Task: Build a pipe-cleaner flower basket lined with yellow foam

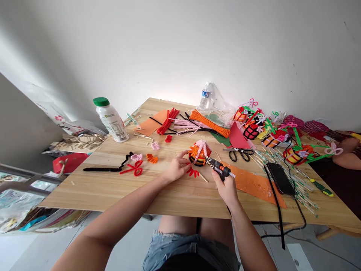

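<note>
My left hand (178,167) is closed on the left side of a small pipe-cleaner basket (200,160), orange and black with an orange flower and a pink fuzzy strip on top. Gripped in my right hand (226,187) is a black hot glue gun (218,168), with a glue stick poking out of its back end. Its nozzle points at the basket's right side; whether it touches cannot be seen. Just below the basket lies a bent red pipe-cleaner piece (193,172). Orange (152,158) and pink curled pieces and a red bow (134,168) lie to the left.
Bundles of red (168,121) and orange pipe cleaners (210,122) lie at the back. Black scissors (241,154), a phone (280,178) and several decorated baskets (275,139) stand or lie rightward. A green-capped bottle (111,120) stands left. Another person's arm (348,152) shows at far right.
</note>
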A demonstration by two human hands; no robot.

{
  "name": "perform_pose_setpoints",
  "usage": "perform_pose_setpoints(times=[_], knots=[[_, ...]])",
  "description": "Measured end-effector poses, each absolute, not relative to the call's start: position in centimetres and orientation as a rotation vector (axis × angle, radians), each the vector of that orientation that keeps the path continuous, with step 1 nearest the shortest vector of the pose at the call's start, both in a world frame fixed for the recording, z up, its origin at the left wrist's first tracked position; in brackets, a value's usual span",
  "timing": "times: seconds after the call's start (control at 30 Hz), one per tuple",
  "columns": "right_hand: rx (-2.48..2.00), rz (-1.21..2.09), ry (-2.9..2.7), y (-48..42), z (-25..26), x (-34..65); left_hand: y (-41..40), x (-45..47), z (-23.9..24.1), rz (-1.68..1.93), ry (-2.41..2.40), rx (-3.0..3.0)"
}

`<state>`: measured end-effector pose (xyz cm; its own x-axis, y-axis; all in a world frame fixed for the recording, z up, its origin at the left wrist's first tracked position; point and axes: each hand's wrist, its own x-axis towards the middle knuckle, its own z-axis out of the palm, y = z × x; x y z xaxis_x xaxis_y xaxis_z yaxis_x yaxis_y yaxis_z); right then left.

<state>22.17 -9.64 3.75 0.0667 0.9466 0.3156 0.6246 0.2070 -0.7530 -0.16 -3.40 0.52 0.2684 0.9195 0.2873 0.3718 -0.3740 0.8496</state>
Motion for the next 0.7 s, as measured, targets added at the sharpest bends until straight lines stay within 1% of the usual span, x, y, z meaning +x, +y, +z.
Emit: perform_pose_setpoints(times=[0.2,0.53,0.6,0.7], knots=[[-1.519,0.703,-1.474,-9.5,3.0,22.5,-3.4,-0.2,0.5,1.060,1.156,1.896],[-1.383,1.347,-1.140,-10.0,4.0,24.0,-3.3,-0.2,0.3,1.055,1.174,1.868],[-1.326,1.380,-1.101,-10.6,4.4,25.3,-3.4,-0.2,0.4,1.047,1.187,1.858],[-1.247,1.303,-1.064,-11.9,5.0,28.8,-3.5,-0.4,0.6,1.050,1.194,1.882]])
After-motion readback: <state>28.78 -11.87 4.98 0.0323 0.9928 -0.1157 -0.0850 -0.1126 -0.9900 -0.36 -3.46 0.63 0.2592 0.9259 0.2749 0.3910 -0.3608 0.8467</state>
